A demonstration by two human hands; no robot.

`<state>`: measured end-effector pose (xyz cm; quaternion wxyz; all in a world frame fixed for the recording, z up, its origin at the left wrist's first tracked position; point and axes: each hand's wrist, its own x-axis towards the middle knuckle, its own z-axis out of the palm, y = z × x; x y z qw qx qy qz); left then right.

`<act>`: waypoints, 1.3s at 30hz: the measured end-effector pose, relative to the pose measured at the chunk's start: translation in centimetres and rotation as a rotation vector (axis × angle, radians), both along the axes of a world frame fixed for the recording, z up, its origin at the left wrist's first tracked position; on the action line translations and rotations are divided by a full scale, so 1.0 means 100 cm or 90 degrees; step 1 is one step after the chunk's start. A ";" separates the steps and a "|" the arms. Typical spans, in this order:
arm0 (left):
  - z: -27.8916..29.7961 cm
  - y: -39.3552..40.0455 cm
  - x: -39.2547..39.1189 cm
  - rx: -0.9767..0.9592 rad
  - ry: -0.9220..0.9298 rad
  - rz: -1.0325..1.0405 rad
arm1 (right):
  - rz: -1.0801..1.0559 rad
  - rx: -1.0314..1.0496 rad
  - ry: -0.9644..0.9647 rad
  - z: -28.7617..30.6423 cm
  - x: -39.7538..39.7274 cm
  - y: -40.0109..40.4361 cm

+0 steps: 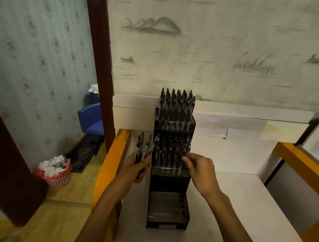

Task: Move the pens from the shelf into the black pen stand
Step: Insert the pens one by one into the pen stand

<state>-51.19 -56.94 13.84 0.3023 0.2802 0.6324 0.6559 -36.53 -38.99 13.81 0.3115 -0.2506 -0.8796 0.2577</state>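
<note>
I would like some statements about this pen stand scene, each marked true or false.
1. The left hand holds a bunch of pens. True.
2. The top tier of the black pen stand has no pens. False: it is full of upright pens.
3. The right hand is at the middle tier. True.
4. The lowest tier is packed with pens. False: no pens show in it.
5. A pink basket stands on the floor. True.

The tall tiered black plastic pen stand (170, 187) stands on the flat white shelf (243, 210), far end against the wall; the pink mesh wastebasket (57, 178) sits left, on the floor.
</note>
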 end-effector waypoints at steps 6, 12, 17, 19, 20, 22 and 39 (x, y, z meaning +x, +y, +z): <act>0.013 0.005 0.014 0.041 0.046 -0.013 | -0.041 0.029 0.028 0.012 0.005 -0.001; 0.018 0.018 0.027 0.042 0.088 -0.004 | 0.068 -0.176 0.170 0.042 0.003 -0.023; 0.016 0.025 0.037 0.032 0.102 0.014 | 0.120 -0.304 0.224 0.050 -0.001 -0.032; 0.016 0.028 0.040 0.042 0.092 0.022 | 0.125 -0.324 0.240 0.050 -0.002 -0.031; 0.016 0.029 0.040 0.042 0.090 0.023 | 0.130 -0.338 0.251 0.049 -0.002 -0.031; 0.017 0.032 0.041 0.037 0.096 0.024 | 0.140 -0.369 0.273 0.049 -0.002 -0.030; 0.028 0.014 0.021 -0.040 0.130 0.133 | -0.049 -0.152 0.247 0.041 0.008 0.015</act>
